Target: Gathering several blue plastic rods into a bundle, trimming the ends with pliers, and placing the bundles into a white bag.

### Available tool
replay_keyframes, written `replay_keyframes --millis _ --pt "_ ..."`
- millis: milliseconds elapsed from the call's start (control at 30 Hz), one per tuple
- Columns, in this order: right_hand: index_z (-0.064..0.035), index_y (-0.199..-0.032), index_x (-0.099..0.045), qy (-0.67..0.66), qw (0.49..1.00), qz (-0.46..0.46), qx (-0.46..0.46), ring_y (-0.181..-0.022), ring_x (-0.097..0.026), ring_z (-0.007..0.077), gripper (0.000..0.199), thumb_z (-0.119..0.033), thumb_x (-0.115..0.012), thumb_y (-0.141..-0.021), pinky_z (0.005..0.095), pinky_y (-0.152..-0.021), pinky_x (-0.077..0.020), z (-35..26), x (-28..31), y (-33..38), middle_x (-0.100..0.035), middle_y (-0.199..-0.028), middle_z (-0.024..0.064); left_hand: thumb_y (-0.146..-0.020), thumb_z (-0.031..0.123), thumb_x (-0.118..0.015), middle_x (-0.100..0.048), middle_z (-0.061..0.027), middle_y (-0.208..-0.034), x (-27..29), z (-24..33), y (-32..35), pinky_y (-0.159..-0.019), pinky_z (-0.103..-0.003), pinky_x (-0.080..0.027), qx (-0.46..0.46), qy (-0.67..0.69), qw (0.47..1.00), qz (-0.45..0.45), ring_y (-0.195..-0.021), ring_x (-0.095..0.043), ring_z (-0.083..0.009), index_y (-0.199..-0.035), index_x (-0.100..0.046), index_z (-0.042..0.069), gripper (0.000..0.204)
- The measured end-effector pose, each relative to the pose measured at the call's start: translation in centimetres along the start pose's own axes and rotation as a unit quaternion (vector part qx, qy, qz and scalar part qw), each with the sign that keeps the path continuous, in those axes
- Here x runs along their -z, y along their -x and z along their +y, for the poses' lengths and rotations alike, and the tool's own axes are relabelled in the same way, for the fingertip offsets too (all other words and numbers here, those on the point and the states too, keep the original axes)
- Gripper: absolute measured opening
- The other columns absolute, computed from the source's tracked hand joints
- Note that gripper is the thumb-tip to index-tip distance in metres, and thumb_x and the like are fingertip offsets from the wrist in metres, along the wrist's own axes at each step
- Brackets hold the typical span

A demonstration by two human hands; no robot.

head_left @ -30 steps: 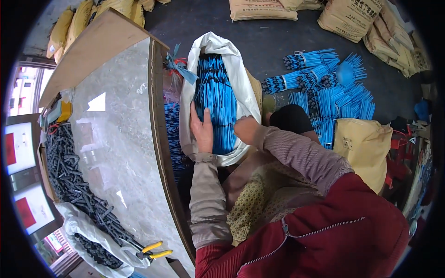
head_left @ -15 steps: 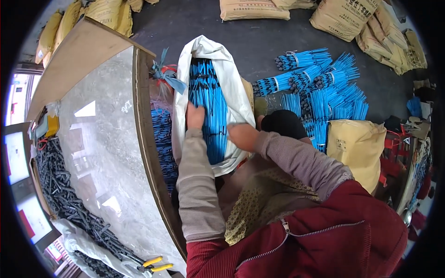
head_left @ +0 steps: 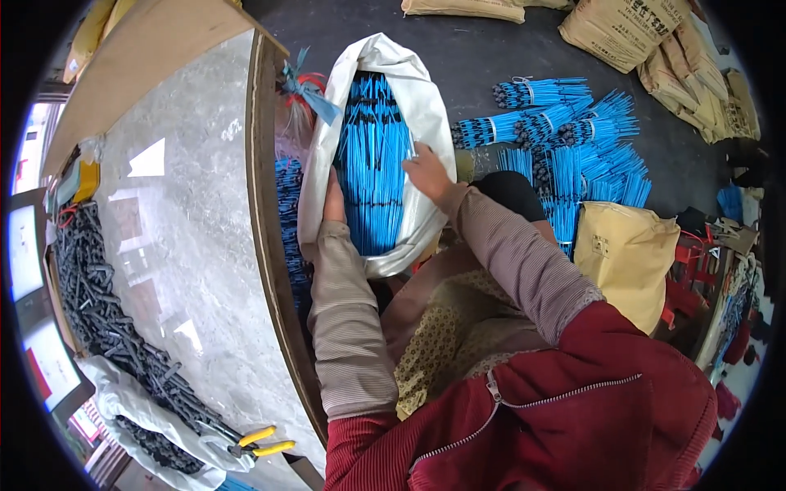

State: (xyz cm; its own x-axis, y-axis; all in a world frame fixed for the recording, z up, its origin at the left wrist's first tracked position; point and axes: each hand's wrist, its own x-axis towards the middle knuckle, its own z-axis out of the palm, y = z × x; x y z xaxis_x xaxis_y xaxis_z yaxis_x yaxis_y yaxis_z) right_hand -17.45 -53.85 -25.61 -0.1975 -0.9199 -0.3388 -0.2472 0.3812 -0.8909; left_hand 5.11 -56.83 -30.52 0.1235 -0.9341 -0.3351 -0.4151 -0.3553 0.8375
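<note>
A white woven sack stands in front of me with its mouth wide. Inside it, thin blue rods with black parts are packed lengthwise. My left hand lies along the sack's left inner side, against the rods; its fingers are mostly hidden. At the right edge of the mouth, my right hand is closed with curled fingers on the sack's rim, beside the rods. A blue and red tie tops a neighbouring bag, left of the white sack.
Tied bundles of blue rods lie on the dark floor at right, above a tan paper sack. A grey tabletop borders my left side, with yellow-handled pliers and black parts along it. Filled brown sacks lie at the back right.
My right hand has moved up along the sack's right edge. My left hand has slid against the left inner side. More of the rods shows, and the view has shifted slightly.
</note>
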Motion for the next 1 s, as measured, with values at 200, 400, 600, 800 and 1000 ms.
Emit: replay_keyframes --millis 200,400,600,800,1000 --pt "0.0072 -0.126 -0.054 -0.214 0.97 -0.019 -0.113 -0.101 -0.062 0.0292 0.05 -0.022 -0.067 -0.087 0.039 -0.092 -0.0495 -1.8 -0.1 2.8 -0.063 -0.109 0.016 -0.09 0.052 -0.064 -0.048 -0.0216 -0.146 0.6 -0.9 1.3 -0.113 -0.035 -0.033 0.113 0.002 0.993 -0.036 -0.136 -0.045 -0.0301 -0.144 -0.043 -0.006 0.082" --pt "0.0128 -0.128 -0.052 -0.214 0.923 -0.185 -0.263 -0.104 -0.063 0.0296 0.068 -0.043 -0.066 -0.092 0.043 -0.096 -0.0499 -4.2 -0.8 5.3 -0.063 -0.115 0.0205 -0.087 0.057 -0.067 -0.047 -0.0238 -0.146 1.0 -1.7 4.2 -0.114 -0.035 -0.032 0.092 -0.023 0.995 -0.017 -0.137 -0.044 -0.0317 -0.144 -0.043 -0.008 0.09" --pt "0.016 -0.141 -0.036 -0.18 0.923 -0.179 -0.29 -0.111 -0.06 0.044 0.092 -0.058 -0.06 -0.092 0.0465 -0.097 -0.0493 -2.6 -2.5 6.8 -0.052 -0.132 0.0336 -0.078 0.048 -0.08 -0.041 -0.0234 -0.15 -0.5 -2.1 5.5 -0.116 -0.037 -0.029 0.01 0.064 0.998 0.009 -0.138 -0.041 -0.0324 -0.149 -0.034 -0.006 0.1" --pt "0.0228 -0.122 -0.052 0.029 0.957 -0.167 -0.234 -0.102 -0.066 0.0382 0.096 -0.066 -0.061 -0.086 0.0423 -0.084 -0.053 1.0 -5.0 7.2 -0.066 -0.107 0.0294 -0.07 0.038 -0.089 -0.036 -0.0242 -0.152 1.1 -3.9 5.5 -0.118 -0.037 -0.024 -0.03 0.036 0.999 -0.015 -0.141 -0.036 -0.0319 -0.151 -0.026 -0.007 0.112" --pt "0.0181 -0.104 -0.066 0.088 0.978 -0.06 -0.179 -0.096 -0.069 0.0425 0.089 -0.068 -0.054 -0.085 0.0451 -0.085 -0.0522 1.4 -6.3 7.8 -0.068 -0.1 0.0332 -0.049 0.035 -0.098 -0.033 -0.0281 -0.15 0.4 0.1 9.4 -0.12 -0.036 -0.019 0.008 -0.021 0.993 -0.114 -0.141 -0.033 -0.0357 -0.146 -0.016 -0.014 0.136"
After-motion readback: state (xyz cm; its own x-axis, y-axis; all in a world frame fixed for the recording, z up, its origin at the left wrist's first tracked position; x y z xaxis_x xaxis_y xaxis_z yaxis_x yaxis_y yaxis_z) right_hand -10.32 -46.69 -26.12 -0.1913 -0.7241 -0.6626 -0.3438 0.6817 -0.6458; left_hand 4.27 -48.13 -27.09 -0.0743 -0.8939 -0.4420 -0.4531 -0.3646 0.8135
